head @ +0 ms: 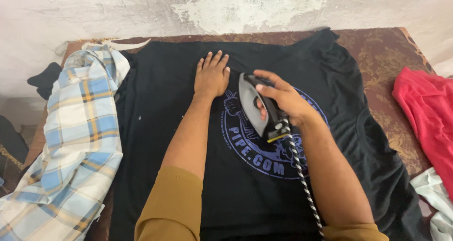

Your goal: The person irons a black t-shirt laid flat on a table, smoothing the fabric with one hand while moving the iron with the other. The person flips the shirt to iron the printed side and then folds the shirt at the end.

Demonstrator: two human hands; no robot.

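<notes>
Head view looking straight down: a grey and black iron point(257, 106) sits near the middle of the frame on a black t-shirt point(264, 175) with a round blue print. The right hand point(283, 99) is wrapped around its handle, fingers curled shut on it. A black-and-white striped cord point(302, 179) runs from the iron's back toward the bottom edge. Left hand point(212, 76) lies flat on the shirt just left of the iron, fingers together, palm down. Blue plaid shirt point(75, 146) is bunched at the left, red cloth point(424, 113) at the right edge, all on a brown patterned table cover point(387, 52).
</notes>
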